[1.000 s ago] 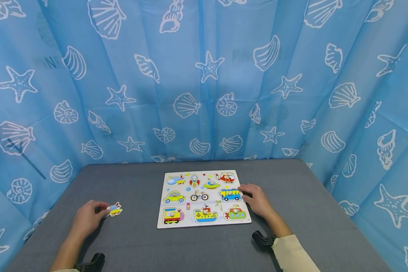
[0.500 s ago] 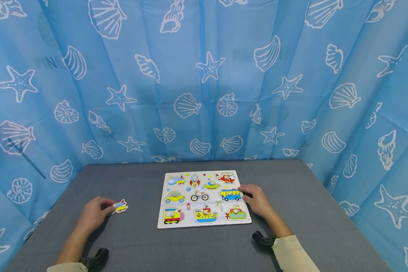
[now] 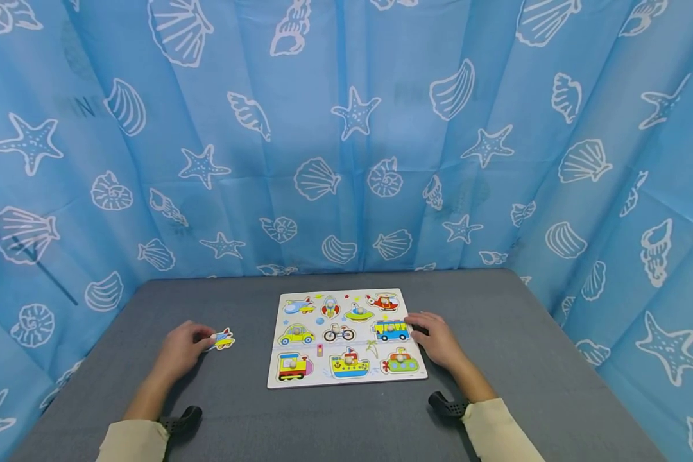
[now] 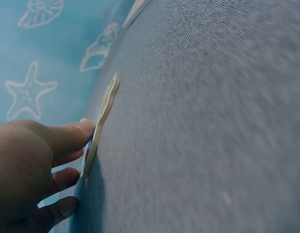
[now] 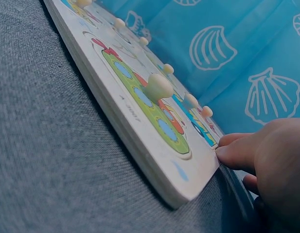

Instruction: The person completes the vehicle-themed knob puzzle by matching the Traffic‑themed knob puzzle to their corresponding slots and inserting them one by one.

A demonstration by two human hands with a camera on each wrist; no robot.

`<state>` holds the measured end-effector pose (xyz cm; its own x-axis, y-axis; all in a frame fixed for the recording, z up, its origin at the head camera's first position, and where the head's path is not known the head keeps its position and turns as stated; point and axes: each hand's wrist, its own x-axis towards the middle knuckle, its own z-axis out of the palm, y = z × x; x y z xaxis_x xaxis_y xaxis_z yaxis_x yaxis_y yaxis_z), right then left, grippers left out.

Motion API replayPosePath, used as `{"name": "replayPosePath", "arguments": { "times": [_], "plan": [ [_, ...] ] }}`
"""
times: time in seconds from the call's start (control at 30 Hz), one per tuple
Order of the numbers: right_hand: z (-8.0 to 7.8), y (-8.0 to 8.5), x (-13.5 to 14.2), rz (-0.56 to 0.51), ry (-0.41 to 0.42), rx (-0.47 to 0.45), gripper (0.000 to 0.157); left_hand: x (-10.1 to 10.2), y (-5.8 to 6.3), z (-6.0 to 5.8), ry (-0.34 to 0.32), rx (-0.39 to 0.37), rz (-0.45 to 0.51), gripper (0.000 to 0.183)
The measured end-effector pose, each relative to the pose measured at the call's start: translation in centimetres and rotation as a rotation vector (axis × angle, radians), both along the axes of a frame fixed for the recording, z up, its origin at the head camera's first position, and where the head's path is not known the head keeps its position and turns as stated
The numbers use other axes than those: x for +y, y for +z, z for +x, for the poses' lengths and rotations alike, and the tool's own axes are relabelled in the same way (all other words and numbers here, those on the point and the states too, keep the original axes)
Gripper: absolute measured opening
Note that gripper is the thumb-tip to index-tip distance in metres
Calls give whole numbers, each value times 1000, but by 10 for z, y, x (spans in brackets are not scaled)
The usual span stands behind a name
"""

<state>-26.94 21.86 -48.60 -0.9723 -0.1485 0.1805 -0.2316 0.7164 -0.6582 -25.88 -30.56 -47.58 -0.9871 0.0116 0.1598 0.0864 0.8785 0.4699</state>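
Note:
Between thumb and fingers, my left hand [image 3: 180, 348] pinches an airplane puzzle piece [image 3: 225, 339] on the left side of the table. The left wrist view shows that wooden piece [image 4: 106, 103] nearly edge-on, close over the grey cloth, with the thumb against its face. A white knob puzzle board [image 3: 346, 382] lies flat mid-table, bearing vehicle pictures. At its right edge, beside the bus piece [image 3: 390, 331], my right hand [image 3: 440, 341] rests with thumb and index fingertips on the rim. In the right wrist view, the green submarine piece [image 5: 145, 102] with its round knob is nearest.
The airplane picture [image 3: 298, 306] at the board's upper left shows no knob, while other pieces have one. A grey cloth [image 3: 323, 423] covers the table. Behind and at both sides hangs a blue shell-print curtain [image 3: 300, 224]. Each wrist wears a black strap mount [image 3: 181, 421].
My left hand has moved right and slightly away from me, bringing the airplane puzzle piece nearer the board. The right hand and the board have stayed in place.

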Motion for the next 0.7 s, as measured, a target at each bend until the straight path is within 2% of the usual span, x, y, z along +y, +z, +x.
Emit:
{"name": "replayPosePath", "arguments": {
  "times": [0.2,0.53,0.7],
  "plan": [
    [1,0,0,-11,3,0,34,10,0,-14,-12,3,-2,14],
    [1,0,0,-9,5,3,33,30,-4,-32,32,25,131,15],
    [-1,0,0,-12,4,-4,34,43,-4,-38,47,53,165,18]
  ]
}}
